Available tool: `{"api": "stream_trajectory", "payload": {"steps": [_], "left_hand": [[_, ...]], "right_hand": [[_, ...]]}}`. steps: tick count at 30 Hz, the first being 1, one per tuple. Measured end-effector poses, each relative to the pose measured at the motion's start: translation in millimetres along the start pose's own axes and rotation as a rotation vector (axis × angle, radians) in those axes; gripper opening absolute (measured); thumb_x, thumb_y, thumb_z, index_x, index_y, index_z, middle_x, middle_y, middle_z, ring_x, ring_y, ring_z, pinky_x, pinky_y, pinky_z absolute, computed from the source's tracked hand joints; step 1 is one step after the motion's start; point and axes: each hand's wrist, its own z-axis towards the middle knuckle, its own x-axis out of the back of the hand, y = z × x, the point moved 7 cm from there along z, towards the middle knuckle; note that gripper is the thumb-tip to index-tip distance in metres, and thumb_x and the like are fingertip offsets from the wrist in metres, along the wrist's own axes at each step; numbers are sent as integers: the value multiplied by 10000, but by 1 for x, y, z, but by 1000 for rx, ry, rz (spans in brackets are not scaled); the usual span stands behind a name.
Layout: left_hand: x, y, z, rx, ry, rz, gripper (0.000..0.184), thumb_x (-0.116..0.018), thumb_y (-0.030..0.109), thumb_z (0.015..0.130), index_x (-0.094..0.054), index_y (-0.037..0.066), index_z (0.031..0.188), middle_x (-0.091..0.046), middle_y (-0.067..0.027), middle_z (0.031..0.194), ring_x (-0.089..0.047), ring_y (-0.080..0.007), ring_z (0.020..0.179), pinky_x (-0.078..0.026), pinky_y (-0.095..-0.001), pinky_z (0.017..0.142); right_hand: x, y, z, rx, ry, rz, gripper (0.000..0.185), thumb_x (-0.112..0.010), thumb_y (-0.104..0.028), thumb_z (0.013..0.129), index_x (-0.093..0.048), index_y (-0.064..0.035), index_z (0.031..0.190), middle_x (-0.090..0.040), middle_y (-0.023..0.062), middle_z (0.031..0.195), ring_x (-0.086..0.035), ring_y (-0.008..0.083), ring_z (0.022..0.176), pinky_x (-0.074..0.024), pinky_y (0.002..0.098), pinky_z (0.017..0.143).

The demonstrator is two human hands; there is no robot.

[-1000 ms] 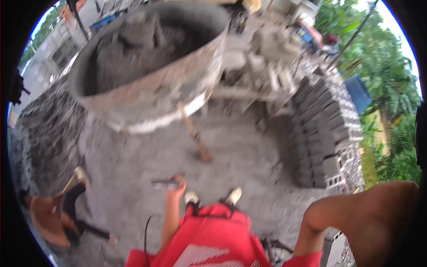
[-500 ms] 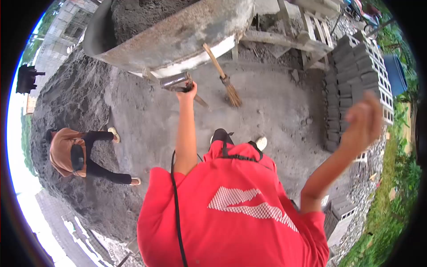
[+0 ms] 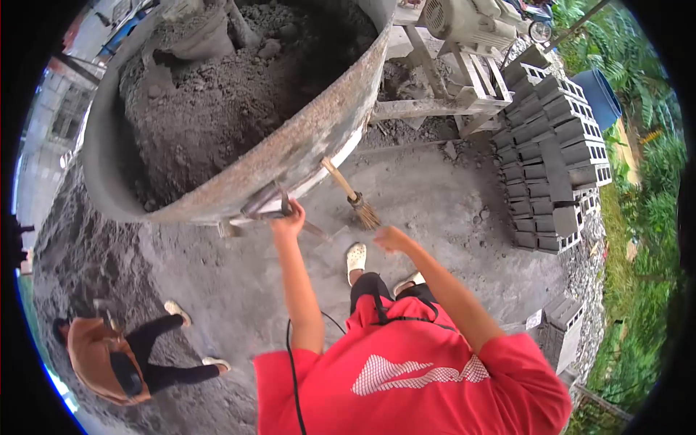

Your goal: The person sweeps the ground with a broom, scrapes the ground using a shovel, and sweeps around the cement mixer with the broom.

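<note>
A big rusty mixer pan (image 3: pixel 319 105) holds a heap of grey mix (image 3: pixel 210 123). At its lower outer wall, my left hand (image 3: pixel 288 220) has its fingers wrapped round a dark metal piece (image 3: pixel 264 203) with a flat face; its exact kind is unclear. A straight bar sticks out below that hand. My right hand (image 3: pixel 391 239) hangs in the air with curled fingers and no object visible in it. Close to it, a straw broom (image 3: pixel 365 212) with a wooden handle leans against the pan's side.
Hollow concrete blocks (image 3: pixel 540 159) are stacked on the right, with a blue barrel (image 3: pixel 598 98) behind. A motor (image 3: pixel 464 22) sits above a wooden frame (image 3: pixel 428 109). At the left, a person (image 3: pixel 109 359) bends over a pile of grey material (image 3: pixel 80 261). Several blocks (image 3: pixel 562 330) lie lower right.
My right hand has swung in from the far right towards the broom. My left hand keeps its grip on the metal piece. The view has tilted up, showing more inside the pan.
</note>
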Motion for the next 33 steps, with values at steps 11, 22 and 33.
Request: {"api": "stream_trajectory", "payload": {"steps": [11, 22, 33], "left_hand": [[277, -35, -156, 36, 252, 104, 188, -448, 252, 849, -548, 98, 814, -607, -45, 797, -591, -265, 836, -483, -408, 712], [221, -66, -96, 49, 247, 461, 114, -477, 156, 770, -584, 135, 802, -596, -2, 725, -591, -204, 737, -484, -362, 632], [121, -398, -138, 939, 11, 1011, 433, -400, 468, 851, -502, 92, 1039, -566, -110, 982, -556, -252, 877, -445, -396, 759]], "right_hand": [[96, -193, 107, -16, 644, -145, 380, -514, -296, 781, -470, -109, 1110, -513, 183, 1093, -544, 352, 966, -457, 427, 799], [34, -76, -74, 244, 785, 28, 313, -489, -344, 827, -486, -70, 979, -520, 181, 1007, -549, 364, 882, -454, 452, 738], [108, 35, -362, 197, 1252, 443, 290, -524, -232, 849, -482, -4, 1024, -587, 203, 919, -593, 325, 823, -463, 369, 690]]}}
